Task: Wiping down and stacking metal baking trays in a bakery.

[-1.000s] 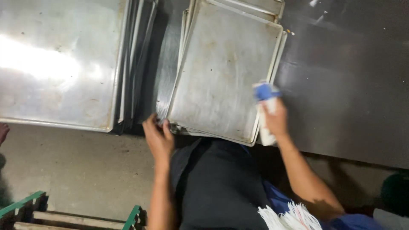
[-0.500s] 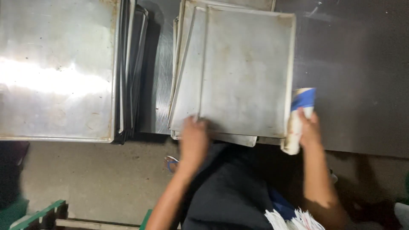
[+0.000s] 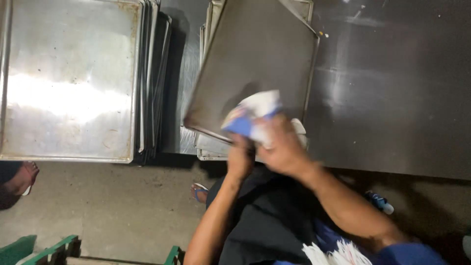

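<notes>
Head view showed the top tray (image 3: 255, 64) now tilted up off its stack (image 3: 208, 147) — left hand (image 3: 240, 159) gripping its near edge — while the right hand (image 3: 282, 147), fingers clutching a blue-and-white cloth (image 3: 250, 115), had swung onto it.

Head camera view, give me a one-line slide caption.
Left hand tilts the top metal tray while right hand presses a blue-white cloth on it.

We see a metal baking tray (image 3: 255, 64), dull grey w/ a raised rim, tilted up off the tray stack (image 3: 208, 147) beneath it, near edge lifted, lying approx. mid-table. Its surface looks scuffed & dark. A blue-and-white cloth (image 3: 250, 115), crumpled and blurred, sits against the tray's lower part, near the front edge.
</notes>
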